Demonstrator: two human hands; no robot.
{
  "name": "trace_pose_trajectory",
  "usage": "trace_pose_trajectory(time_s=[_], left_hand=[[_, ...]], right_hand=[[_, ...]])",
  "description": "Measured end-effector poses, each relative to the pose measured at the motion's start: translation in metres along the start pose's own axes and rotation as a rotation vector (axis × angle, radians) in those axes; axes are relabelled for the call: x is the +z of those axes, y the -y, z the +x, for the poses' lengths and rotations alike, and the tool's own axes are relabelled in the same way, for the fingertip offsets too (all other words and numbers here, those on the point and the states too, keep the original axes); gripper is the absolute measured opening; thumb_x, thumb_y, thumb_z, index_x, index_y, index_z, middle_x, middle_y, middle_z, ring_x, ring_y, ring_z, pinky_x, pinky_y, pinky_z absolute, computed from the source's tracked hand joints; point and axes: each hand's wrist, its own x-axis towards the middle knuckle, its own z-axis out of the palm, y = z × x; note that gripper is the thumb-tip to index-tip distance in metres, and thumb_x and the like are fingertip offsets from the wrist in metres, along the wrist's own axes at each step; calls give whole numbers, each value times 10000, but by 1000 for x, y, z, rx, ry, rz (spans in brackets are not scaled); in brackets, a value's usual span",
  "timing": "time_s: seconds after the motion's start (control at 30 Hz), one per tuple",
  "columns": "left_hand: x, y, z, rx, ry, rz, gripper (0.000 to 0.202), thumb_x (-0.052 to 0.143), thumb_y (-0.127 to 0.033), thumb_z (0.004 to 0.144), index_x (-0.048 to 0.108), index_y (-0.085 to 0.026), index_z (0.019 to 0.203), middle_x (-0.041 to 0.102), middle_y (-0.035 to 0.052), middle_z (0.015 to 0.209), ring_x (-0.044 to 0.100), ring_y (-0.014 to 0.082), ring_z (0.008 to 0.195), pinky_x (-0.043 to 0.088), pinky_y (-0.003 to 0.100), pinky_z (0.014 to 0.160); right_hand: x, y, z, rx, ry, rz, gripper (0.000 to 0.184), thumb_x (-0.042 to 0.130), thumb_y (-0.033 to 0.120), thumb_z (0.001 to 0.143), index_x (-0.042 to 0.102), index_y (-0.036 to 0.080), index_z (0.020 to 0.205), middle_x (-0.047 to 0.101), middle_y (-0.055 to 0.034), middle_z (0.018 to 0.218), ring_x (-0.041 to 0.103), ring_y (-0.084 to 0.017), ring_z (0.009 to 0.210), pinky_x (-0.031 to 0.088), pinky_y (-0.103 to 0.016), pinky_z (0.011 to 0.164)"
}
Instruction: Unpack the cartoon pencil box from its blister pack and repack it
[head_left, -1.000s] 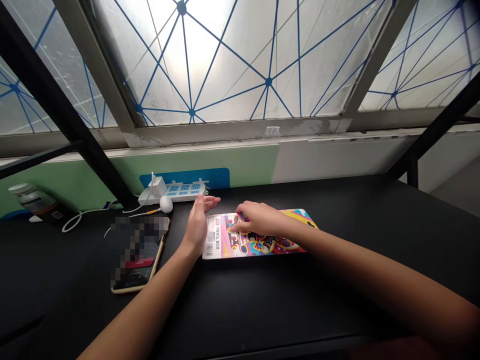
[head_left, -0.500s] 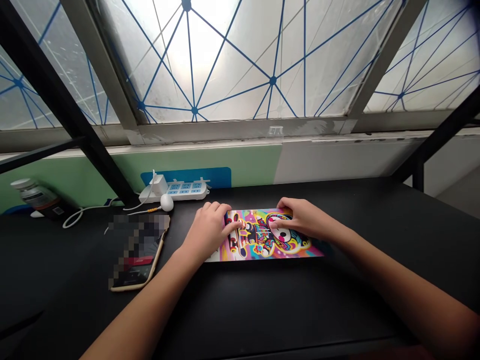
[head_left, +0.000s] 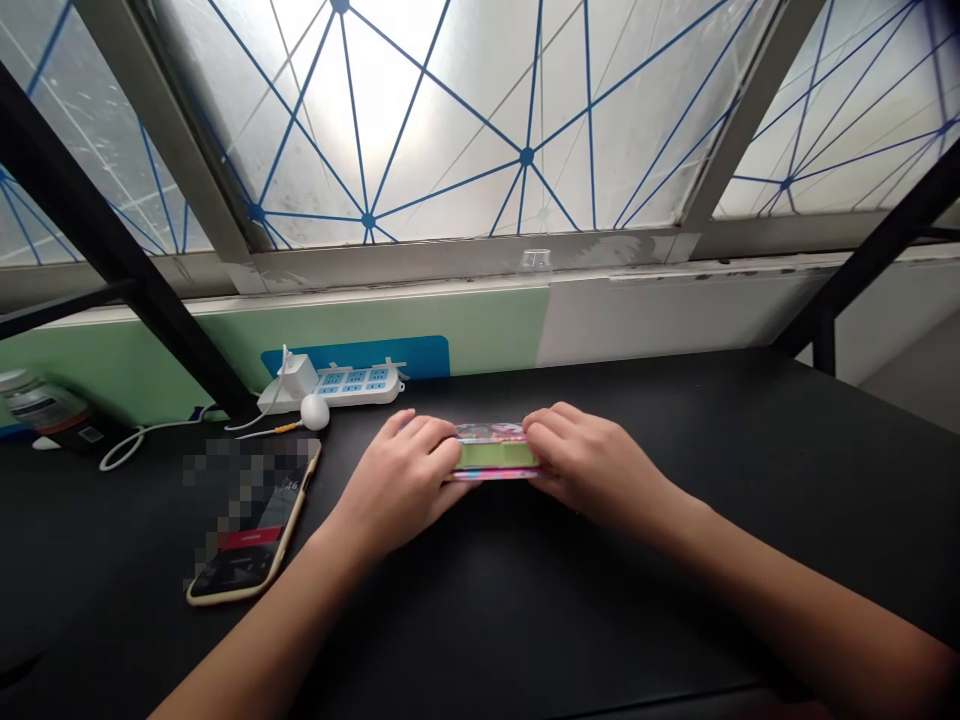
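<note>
A flat, colourful printed box (head_left: 498, 456) is held between my two hands above the black tabletop. Its long edge faces me, showing a light green band between pink, multicoloured borders, with a shiny, clear-looking upper part. My left hand (head_left: 409, 465) grips its left end, fingers over the top and thumb toward the front. At the right end, my right hand (head_left: 589, 450) is closed around it, fingers curled over the top. Both ends of the box are hidden by the hands.
On the black desk (head_left: 480, 620), a phone (head_left: 259, 545) in a tan-edged case lies left of my left forearm. A white power strip (head_left: 356, 383) with a plugged-in charger and cables sits against the wall. A jar (head_left: 45, 405) stands far left, near a black metal post (head_left: 150, 290).
The box has been tilted so its green edge faces me and its cartoon face no longer shows. My right hand has moved to grip the right end. The view has shifted slightly right.
</note>
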Motion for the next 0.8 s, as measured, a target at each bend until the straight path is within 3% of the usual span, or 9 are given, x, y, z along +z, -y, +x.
trace_pose_trajectory(time_s=[0.07, 0.17, 0.33, 0.4, 0.57, 0.8], left_hand=[[3, -2, 1, -3, 49, -34, 311, 573, -509, 957, 613, -211, 878, 682, 105, 958, 628, 287, 881, 467, 461, 909], [6, 0, 1, -63, 83, -94, 433, 553, -637, 929, 594, -209, 887, 663, 90, 882, 614, 284, 832, 482, 434, 806], [14, 8, -4, -184, 194, -225, 527, 622, -611, 898, 567, -235, 1263, 648, 130, 1299, 581, 356, 1188, 425, 492, 993], [19, 9, -6, -235, 255, -269, 574, 590, -613, 914, 526, -245, 1349, 618, 133, 1368, 564, 365, 1239, 406, 509, 1022], [21, 6, -6, -276, 308, -265, 595, 583, -631, 904, 516, -277, 1377, 621, 129, 1359, 560, 378, 1238, 406, 516, 1000], [17, 7, -8, -242, 325, -266, 715, 692, -540, 830, 466, -285, 1458, 575, 127, 1428, 527, 375, 1278, 376, 512, 1050]], right_hand=[[5, 6, 1, -69, 29, 4, 43, 578, 237, 896, 573, 214, 932, 666, -119, 972, 546, -272, 845, 413, -370, 684], [11, 13, 2, -134, 71, 36, 163, 603, 185, 810, 578, 196, 971, 629, -113, 968, 517, -268, 842, 417, -372, 695], [15, 15, 2, -162, 136, 191, 364, 602, 131, 768, 583, 195, 1125, 615, -114, 1073, 534, -283, 952, 448, -409, 811], [15, 13, 2, -171, 145, 260, 399, 603, 128, 797, 579, 197, 1189, 610, -120, 1132, 546, -286, 1016, 459, -425, 869], [15, 1, 1, -128, 148, 421, 430, 709, 316, 853, 582, 230, 1254, 605, -133, 1261, 547, -305, 1133, 464, -478, 973], [33, -23, 4, 57, 199, 561, 790, 779, 496, 788, 447, 215, 1448, 516, -151, 1455, 446, -332, 1353, 394, -484, 1115]])
